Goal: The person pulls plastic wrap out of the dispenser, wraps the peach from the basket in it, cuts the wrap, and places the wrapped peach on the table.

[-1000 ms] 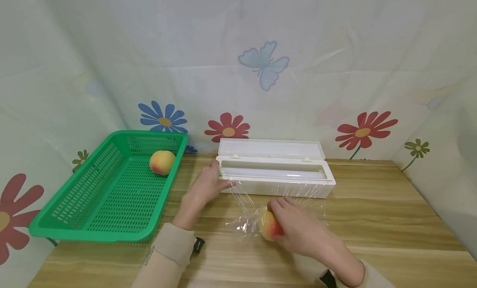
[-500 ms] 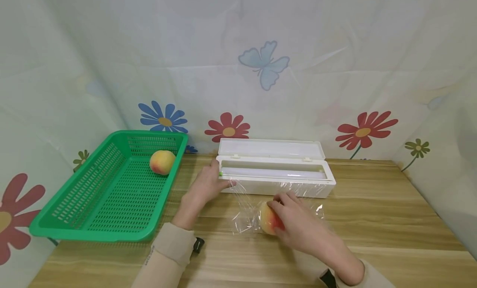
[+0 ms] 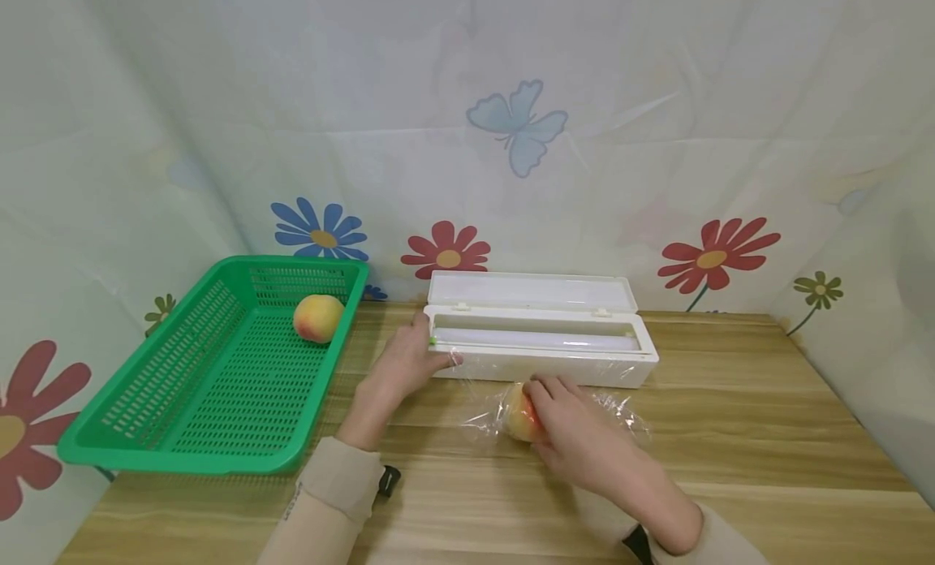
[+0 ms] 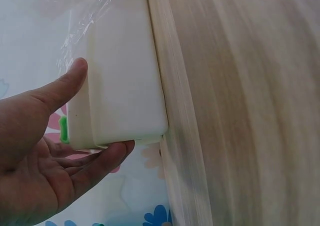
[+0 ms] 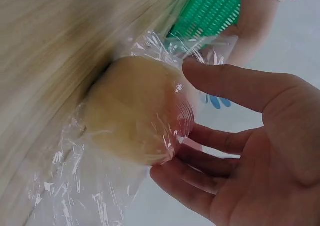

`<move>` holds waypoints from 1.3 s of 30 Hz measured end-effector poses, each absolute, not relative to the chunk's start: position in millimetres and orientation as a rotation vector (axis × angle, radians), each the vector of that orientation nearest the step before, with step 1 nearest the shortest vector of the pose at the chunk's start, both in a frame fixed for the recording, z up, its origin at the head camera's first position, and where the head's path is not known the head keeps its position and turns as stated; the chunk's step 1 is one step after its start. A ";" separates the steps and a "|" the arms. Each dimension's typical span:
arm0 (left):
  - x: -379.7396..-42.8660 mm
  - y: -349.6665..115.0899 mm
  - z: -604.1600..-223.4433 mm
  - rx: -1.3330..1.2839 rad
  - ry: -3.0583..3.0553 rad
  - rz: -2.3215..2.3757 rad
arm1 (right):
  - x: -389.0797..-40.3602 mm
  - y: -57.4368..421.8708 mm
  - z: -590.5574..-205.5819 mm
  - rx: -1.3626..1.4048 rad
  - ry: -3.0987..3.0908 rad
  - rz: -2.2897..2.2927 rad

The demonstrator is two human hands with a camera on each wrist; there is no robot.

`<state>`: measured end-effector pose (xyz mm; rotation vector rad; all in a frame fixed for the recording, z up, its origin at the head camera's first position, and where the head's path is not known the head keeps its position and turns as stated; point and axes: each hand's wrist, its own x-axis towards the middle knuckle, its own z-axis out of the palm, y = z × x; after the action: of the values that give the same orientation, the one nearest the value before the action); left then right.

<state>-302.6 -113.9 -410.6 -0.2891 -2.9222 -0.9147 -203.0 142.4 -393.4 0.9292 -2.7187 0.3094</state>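
Note:
In the head view my left hand [image 3: 402,362] holds the left end of a long white cling film dispenser [image 3: 544,370]. Its thumb presses the front wall, and the other fingers lie against the end, as the left wrist view shows of the dispenser [image 4: 122,76]. In front of it, my right hand [image 3: 584,439] grips a yellow and red peach [image 3: 522,420] low over the table. Clear cling film [image 5: 75,186] wraps the peach [image 5: 132,111] in the right wrist view, with loose film bunched on both sides. The film roll [image 3: 536,339] lies inside the dispenser, whose lid [image 3: 529,291] stands raised.
A green perforated basket [image 3: 80,455] stands on the left of the wooden table [image 3: 767,435]. Another peach [image 3: 318,318] rests in its far right corner. Behind the table hangs a flowered curtain [image 3: 570,208].
My right hand has moved the peach forward, closer to the dispenser, and the film around it has bunched up. The left hand stays on the dispenser's end.

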 end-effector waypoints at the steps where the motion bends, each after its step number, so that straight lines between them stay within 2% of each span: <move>1: -302.7 -114.2 -410.5 -0.288 -2.923 -0.913 | -203.4 141.7 -393.4 0.915 -2.741 0.312; 10: -302.6 -115.3 -410.8 -0.294 -2.928 -0.902 | -209.7 134.4 -391.8 0.899 -2.773 0.264; 24: -302.0 -114.8 -410.1 -0.290 -2.927 -0.915 | -229.4 127.5 -412.3 0.892 -2.707 0.016; 39: -302.6 -113.1 -412.1 -0.257 -2.946 -0.888 | -239.5 135.8 -405.7 0.858 -2.718 0.220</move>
<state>-302.6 -113.1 -412.1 -0.2570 -2.9464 -0.8885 -239.5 135.8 -405.7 0.8579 -2.7179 0.2196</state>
